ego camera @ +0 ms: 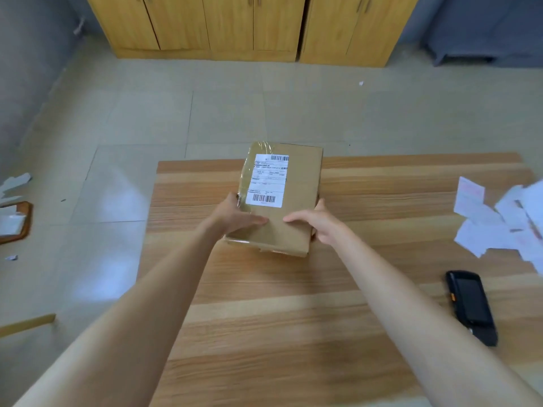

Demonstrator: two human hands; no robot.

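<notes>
My left hand (235, 214) and right hand (317, 221) clamped the near end of the cardboard parcel (299, 183), thumbs on top, at the far side of the wooden table (293, 304). Held by one end only, it could have tipped and slid off the far edge. It was brown, glossy with tape, and bore a white shipping label (267, 180).

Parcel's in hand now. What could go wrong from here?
1. The left grip and right grip hold only the near end of the cardboard box. Its far end seems to reach past the far edge of the table, so it might tip or slip.
2. Swinging it right could scatter the paper slips or knock the handheld scanner.
</notes>
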